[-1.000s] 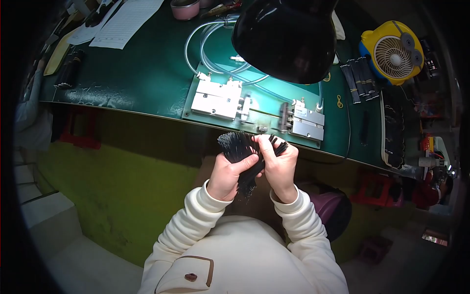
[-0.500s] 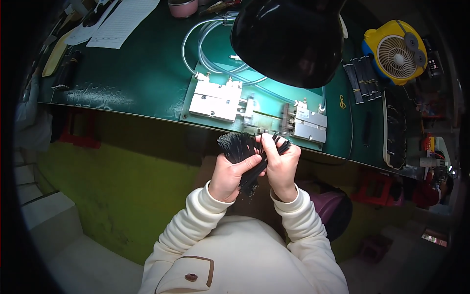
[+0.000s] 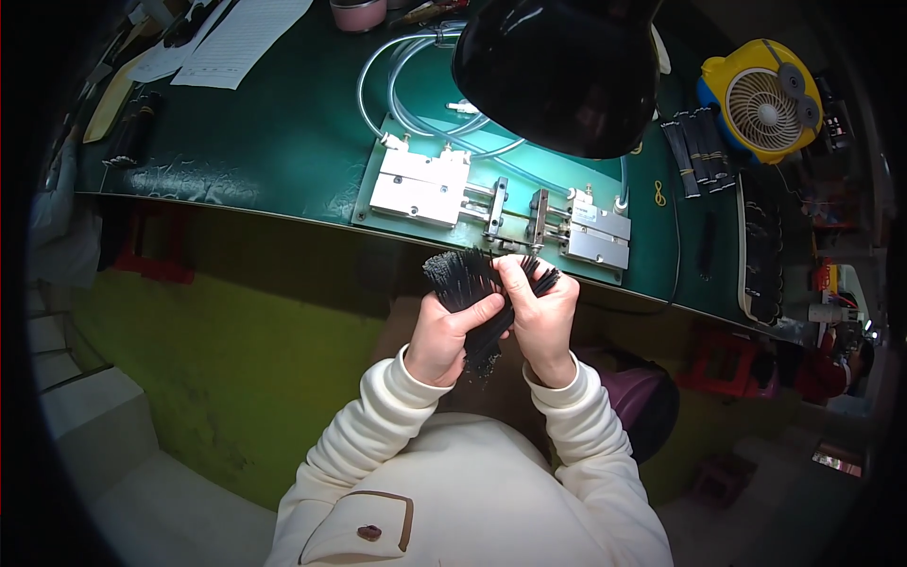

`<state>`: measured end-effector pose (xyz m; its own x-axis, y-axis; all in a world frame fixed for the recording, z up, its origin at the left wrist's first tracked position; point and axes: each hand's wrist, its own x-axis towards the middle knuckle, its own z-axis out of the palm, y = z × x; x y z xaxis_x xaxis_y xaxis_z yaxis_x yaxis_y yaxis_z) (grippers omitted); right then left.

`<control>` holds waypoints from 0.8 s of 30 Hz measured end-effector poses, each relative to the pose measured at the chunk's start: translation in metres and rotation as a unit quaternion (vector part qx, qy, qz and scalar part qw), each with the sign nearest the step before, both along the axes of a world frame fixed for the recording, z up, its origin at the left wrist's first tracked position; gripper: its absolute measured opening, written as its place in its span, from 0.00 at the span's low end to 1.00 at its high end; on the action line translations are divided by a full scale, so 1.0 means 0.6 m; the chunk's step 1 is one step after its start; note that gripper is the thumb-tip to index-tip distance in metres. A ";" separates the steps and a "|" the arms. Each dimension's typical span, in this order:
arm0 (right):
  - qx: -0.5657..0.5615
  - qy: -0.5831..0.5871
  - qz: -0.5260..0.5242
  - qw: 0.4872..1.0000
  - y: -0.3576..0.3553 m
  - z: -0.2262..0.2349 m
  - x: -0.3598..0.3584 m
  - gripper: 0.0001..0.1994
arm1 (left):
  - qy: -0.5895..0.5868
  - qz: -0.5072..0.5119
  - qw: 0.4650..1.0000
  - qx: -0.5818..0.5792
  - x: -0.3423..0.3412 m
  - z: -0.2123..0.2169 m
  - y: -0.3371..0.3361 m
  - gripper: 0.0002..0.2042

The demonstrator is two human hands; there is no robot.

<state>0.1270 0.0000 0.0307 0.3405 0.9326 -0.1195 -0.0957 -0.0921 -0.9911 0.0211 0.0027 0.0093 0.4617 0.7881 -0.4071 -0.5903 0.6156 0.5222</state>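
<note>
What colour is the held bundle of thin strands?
This bundle of thin strands is black; best view: head.

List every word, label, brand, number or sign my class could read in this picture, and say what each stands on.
No text is legible here.
Larger white paper sheet: ruled lines and faint marks, too small to read.
Right metal block: tiny label-like marks, too small to read.
Left metal block: washed out by glare; no lettering legible.
Black strands in the left hand and right hand: no lettering visible.
</note>
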 end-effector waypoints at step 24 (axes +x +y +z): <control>-0.022 0.000 -0.033 0.999 0.006 -0.011 0.005 0.10 | -0.002 -0.003 1.000 0.006 0.006 -0.002 0.003 0.06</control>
